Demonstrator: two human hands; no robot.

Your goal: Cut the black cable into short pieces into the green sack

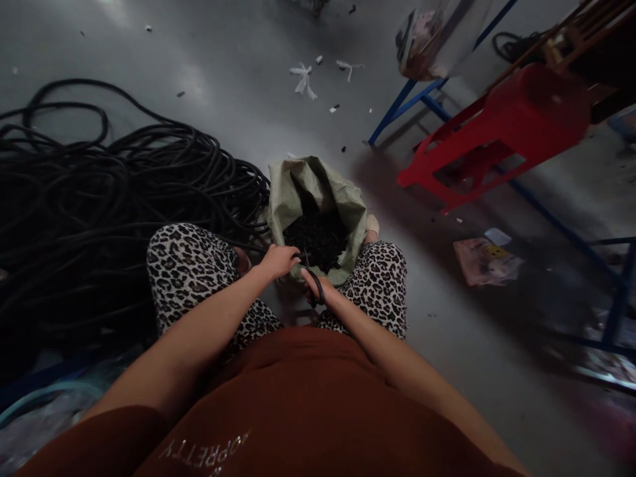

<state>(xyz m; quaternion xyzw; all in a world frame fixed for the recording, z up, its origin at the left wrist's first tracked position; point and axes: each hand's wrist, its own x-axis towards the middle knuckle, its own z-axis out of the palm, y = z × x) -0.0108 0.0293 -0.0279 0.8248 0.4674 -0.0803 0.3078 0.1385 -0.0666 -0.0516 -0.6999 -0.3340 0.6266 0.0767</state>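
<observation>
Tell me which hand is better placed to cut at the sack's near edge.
Probably the right: the right hand holds the scissors near the open sack. The left hand pinches what looks like a black cord beside them.

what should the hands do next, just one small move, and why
Probably snip with the black-handled metal scissors: the right hand holds their blades near a short dark end at the left hand's fingertips, over the open pale-green woven sack, where small black pieces lie, so a cutting would likely drop inside.
</observation>
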